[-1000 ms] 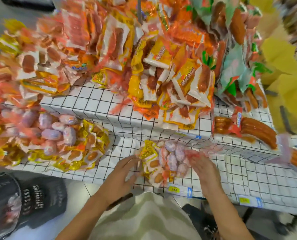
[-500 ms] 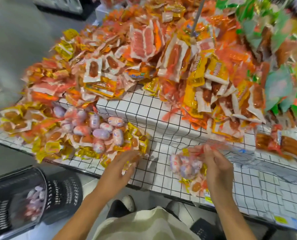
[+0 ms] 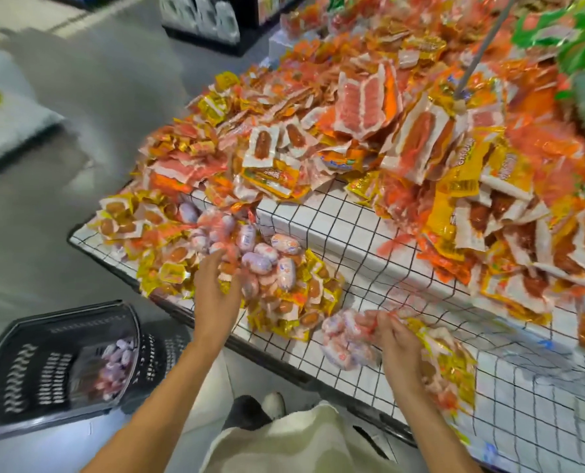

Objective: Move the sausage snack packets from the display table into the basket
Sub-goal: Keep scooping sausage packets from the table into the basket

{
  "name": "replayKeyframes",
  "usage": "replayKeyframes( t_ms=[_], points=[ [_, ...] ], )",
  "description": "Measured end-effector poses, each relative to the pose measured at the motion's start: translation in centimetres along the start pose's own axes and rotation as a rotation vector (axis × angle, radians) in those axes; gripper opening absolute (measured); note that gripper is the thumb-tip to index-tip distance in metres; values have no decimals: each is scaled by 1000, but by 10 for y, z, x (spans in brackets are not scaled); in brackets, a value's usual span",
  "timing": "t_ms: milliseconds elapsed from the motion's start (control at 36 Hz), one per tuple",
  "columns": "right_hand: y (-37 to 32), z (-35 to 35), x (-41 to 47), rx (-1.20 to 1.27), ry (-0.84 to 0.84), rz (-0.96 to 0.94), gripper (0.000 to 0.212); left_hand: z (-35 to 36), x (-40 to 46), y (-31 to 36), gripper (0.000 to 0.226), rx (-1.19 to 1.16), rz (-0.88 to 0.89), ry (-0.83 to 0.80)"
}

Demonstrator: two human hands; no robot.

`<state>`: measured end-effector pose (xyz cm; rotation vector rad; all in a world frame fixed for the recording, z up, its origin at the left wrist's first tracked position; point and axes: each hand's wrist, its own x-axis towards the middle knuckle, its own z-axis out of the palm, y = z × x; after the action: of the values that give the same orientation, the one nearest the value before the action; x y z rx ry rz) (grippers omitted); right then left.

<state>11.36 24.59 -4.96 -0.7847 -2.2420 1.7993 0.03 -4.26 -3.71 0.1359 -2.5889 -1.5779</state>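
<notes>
A heap of pink sausage snack packets [image 3: 263,257] in red netting lies on yellow packets at the table's front left. My left hand [image 3: 216,288] reaches into this heap, fingers curled around the netting and one packet. My right hand [image 3: 391,339] pinches the red netting of a second bag of pink sausage packets [image 3: 344,343] lying near the table's front edge. The black basket [image 3: 21,377] stands on the floor at lower left, tipped toward me, with pink packets [image 3: 115,367] inside.
The display table [image 3: 335,216] has a white top with a black grid and a raised step. Big piles of orange, yellow and green snack packets [image 3: 420,131] cover its back and right. A metal pole [image 3: 478,46] rises from the pile. Grey floor lies left.
The view swung right and the basket came into full view. My left hand moved from the table edge up into the left heap. My right hand kept its hold on the netted bag.
</notes>
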Motion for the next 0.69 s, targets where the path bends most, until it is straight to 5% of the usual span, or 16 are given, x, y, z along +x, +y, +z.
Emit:
replayKeyframes(
  t_ms=[83, 194, 333, 472, 694],
  points=[
    [4, 5, 8, -9, -39, 7, 30, 8, 18, -2, 50, 56, -140, -19],
    [8, 8, 17, -38, -70, -5, 28, 21, 24, -1, 18, 50, -99, -27],
    [11, 4, 17, -42, -72, 11, 26, 35, 16, -8, 35, -45, -210, 31],
    [22, -4, 18, -85, -110, 15, 26, 39, 13, -17, 15, -95, -276, 83],
    [27, -10, 8, -165, -206, -75, 25, 40, 5, -17, 16, -158, -253, 210]
  ],
)
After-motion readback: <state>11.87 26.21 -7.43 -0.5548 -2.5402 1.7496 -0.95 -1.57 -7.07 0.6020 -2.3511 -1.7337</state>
